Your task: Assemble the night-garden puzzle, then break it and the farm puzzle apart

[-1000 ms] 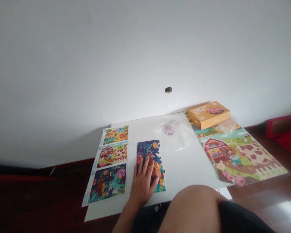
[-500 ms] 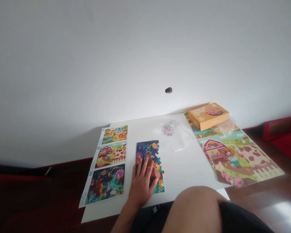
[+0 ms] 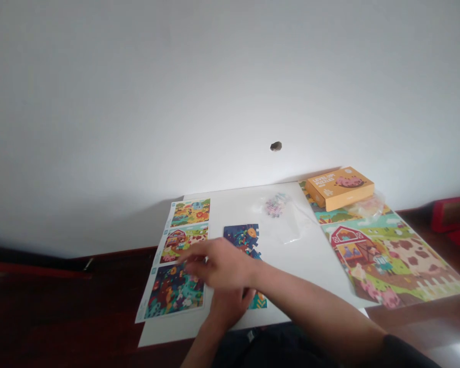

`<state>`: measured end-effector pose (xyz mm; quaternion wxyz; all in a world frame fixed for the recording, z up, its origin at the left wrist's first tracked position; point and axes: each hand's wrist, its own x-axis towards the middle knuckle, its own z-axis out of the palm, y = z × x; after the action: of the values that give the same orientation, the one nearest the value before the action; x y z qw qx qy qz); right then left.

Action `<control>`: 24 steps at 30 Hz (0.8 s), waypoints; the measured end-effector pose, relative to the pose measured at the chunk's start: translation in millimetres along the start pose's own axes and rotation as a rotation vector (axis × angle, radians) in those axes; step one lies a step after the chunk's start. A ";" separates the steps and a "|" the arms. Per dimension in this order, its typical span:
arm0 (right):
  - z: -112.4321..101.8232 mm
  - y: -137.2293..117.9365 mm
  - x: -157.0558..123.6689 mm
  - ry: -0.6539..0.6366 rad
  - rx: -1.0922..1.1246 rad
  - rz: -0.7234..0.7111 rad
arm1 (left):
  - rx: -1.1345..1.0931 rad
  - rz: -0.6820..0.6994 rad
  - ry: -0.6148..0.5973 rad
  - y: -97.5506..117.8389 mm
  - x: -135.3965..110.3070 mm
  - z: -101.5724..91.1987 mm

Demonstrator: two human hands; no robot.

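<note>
1. So the jigsaw [image 3: 237, 232] is partly put together, lying flat on a white board [image 3: 302, 266], left of the board's middle. Dark blue night scene, with a knobbly, unfinished edge on its right. Both hands cover a good chunk of it.
2. Left hand [image 3: 229, 307] is at the jigsaw's lower part, thumb near the bottom right corner. Its fingers are tucked out of sight beneath the other hand, so I can't tell how spread they are or if they've got hold of anything.
3. Right hand [image 3: 222, 265] crosses over the left one, fingers loosely bent and reaching out over the picture sheet. They're blurry, so I can't tell if anything's pinched in there, or if they touch the sheet.
4. That picture sheet [image 3: 172, 248] sits just left of the jigsaw, three scenes stacked: safari, farm, night forest. Little blue labels along its margin are too small to read.
5. Past the jigsaw, up and to the right, a clear bag [image 3: 290, 232] with a heap of pastel pieces [image 3: 276, 204].
6. Further right, a big farm picture [image 3: 391, 260]: red barn, cow, pigs.
7. Above that, an orange box [image 3: 341, 188] reading "LEVEL UP! PUZZLES". The smaller print's illegible.
</note>
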<state>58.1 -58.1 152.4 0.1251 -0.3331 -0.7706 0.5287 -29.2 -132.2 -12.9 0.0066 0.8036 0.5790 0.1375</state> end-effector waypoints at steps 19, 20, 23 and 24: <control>-55.1 146.6 58.1 0.187 -0.613 0.409 | 0.113 0.096 -0.087 0.0 -0.2 -16.2; -55.8 146.3 57.4 0.192 -0.605 0.409 | 0.110 0.092 -0.089 0.3 -0.1 -16.6; -56.1 142.0 54.4 0.221 -0.590 0.414 | 0.096 0.089 -0.084 0.9 0.5 -17.2; -55.8 139.7 53.6 0.228 -0.587 0.409 | 0.091 0.089 -0.080 0.9 0.6 -17.1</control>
<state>101.7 48.0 41.3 0.0011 -0.5586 -0.7879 0.2590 -32.1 -134.4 3.9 -0.0129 0.8328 0.5477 0.0792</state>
